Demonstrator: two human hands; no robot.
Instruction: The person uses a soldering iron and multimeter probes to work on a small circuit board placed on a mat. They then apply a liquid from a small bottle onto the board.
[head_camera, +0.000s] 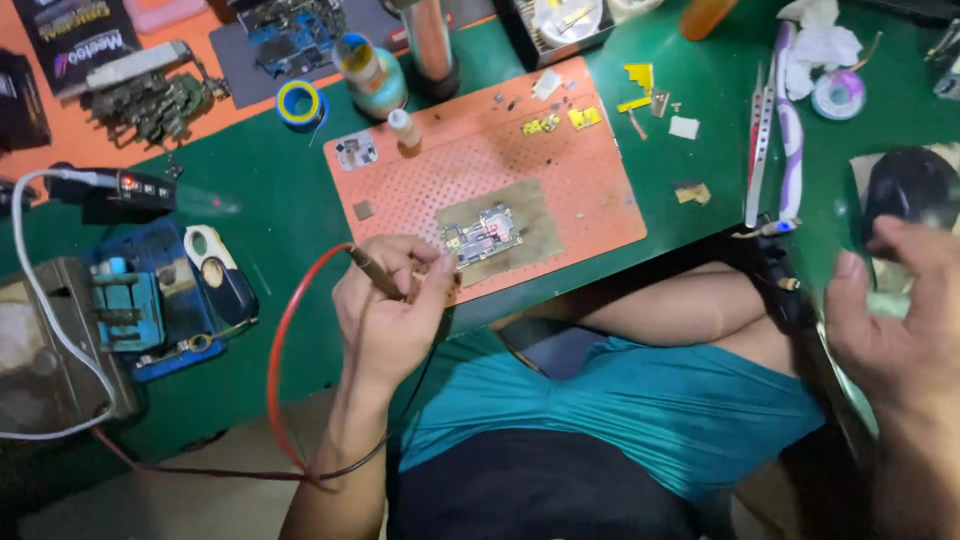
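Fingers of my left hand (390, 310) are curled together around a brown probe (375, 272), pinching it like a pen, with its tip pointing toward the small circuit board (483, 236) just beside my fingertips. That board lies on a tan pad (520, 215), which sits on the orange perforated work mat (590, 190) near the front edge of the green desk (290, 200). A red wire (285, 350) loops from the back of the probe down past my wrist, and a black wire runs with it lower down.

My right hand (895, 320) hangs off to the far side, well apart from the board, fingers loosely spread and holding nothing; it is blurred. Just beyond it sits a dark rounded object (905, 185) that I cannot make out clearly.

Farther out on the mat stand a small white-capped bottle (404, 130) and some little yellow scraps (560, 120). Tweezers (757, 160) and a white-and-purple toothbrush (790, 130) lie on the desk to the right of the mat. To the left of my left hand there is a blue holder (150, 300) with a white cable (40, 290) curving by it, and a black device with a red light (120, 190). A roll of yellow and blue tape (299, 103) lies near a teal-bottomed bottle (372, 72) at the back.
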